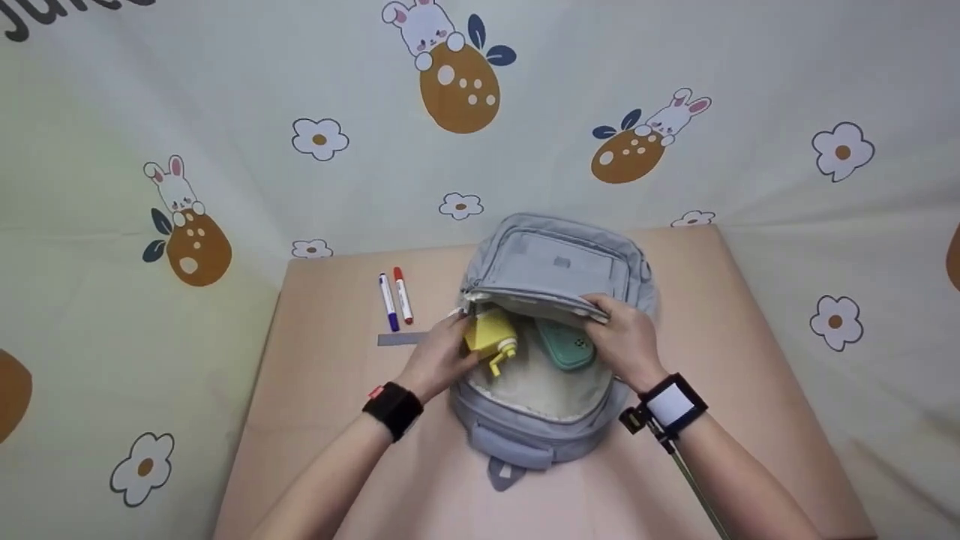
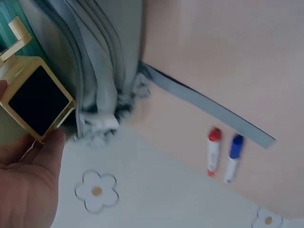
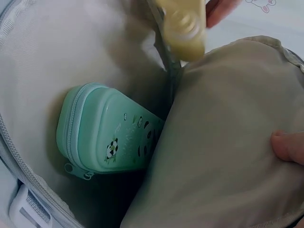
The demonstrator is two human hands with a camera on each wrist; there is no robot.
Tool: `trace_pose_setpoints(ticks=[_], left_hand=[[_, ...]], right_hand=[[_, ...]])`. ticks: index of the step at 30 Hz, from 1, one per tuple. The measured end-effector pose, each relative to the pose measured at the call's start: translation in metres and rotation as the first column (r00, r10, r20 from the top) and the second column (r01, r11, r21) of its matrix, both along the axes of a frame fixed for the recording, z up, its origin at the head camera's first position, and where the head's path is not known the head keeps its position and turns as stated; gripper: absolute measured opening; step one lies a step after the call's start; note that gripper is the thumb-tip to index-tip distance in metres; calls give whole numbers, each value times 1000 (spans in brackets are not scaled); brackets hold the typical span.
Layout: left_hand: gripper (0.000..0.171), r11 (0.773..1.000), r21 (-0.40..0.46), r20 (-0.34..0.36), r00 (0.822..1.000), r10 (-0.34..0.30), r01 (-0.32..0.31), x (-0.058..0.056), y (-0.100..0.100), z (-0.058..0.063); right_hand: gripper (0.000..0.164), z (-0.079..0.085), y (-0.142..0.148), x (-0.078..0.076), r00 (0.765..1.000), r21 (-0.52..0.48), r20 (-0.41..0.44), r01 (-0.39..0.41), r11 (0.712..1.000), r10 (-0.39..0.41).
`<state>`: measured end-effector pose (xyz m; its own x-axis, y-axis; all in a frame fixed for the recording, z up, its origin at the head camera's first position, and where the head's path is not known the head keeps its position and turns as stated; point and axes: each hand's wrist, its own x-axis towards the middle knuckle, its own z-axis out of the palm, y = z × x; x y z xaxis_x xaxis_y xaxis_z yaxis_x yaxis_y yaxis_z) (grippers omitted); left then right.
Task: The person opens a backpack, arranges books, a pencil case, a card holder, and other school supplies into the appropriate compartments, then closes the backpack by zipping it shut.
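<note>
Sensibly, the left hand [image 1: 439, 358] grips the light-looking sharpener [image 1: 487, 332] by its stiff-looking body [image 2: 40, 99]; the right hand [image 1: 630, 339] pinches the flap [image 3: 223, 128].

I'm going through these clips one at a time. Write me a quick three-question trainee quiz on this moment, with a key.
1. True or false: the green panda pencil case lies inside the grey-blue backpack.
2. What does the left hand hold? A) a marker; B) the yellow crank pencil sharpener; C) the pencil case.
3. Fill in: beside the blue-and-white marker on the table lies a ____-and-white one.

Key: 1. true; 2. B; 3. red.
</note>
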<state>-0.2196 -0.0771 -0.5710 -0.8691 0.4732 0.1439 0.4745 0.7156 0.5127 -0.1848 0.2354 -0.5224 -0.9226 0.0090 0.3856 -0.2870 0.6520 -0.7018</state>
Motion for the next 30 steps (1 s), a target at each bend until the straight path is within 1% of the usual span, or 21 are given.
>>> trace_pose_setpoints(ticks=[3, 6, 8, 12, 17, 21, 24, 27, 29, 30], left_hand=[[54, 999, -8, -29, 999, -35, 35, -7, 18, -11], [49, 999, -4, -58, 998, -33, 33, -12, 29, -22], [47, 1000, 5, -79, 997, -21, 21, -15, 33, -27], [43, 1000, 5, -146, 989, 3, -2, -20, 40, -34], [30, 1000, -25, -186, 982, 14, -19, -23, 46, -37], [34, 999, -12, -168, 985, 36, -38, -23, 48, -38], [40, 999, 19, -124, 992, 38, -36, -21, 46, -34], [39, 998, 61, -64, 997, 38, -34, -18, 38, -29], [36, 993, 103, -29, 997, 66, -62, -15, 30, -24], [33, 987, 136, -15, 996, 93, -90, -13, 25, -22]], right_hand=[[28, -1, -2, 0, 1000, -5, 14, 4, 1000, -4], [28, -2, -4, 0, 1000, -6, 10, 0, 1000, 1], [28, -2, -5, 0, 1000, -1, 0, -4, 1000, 4], [26, -2, -5, 1, 1000, 9, -16, -4, 1000, 4], [25, -1, -3, 1, 1000, 13, -9, -3, 1000, 3], [26, -1, -2, 2, 1000, 23, -6, -7, 1000, 7], [26, -1, -2, 3, 1000, 29, -11, -10, 1000, 10], [26, -2, -1, 4, 1000, 30, -17, -12, 999, 13], [24, -3, 1, 4, 1000, 32, -26, -12, 999, 13], [23, -3, 1, 5, 999, 33, -31, -11, 999, 12]])
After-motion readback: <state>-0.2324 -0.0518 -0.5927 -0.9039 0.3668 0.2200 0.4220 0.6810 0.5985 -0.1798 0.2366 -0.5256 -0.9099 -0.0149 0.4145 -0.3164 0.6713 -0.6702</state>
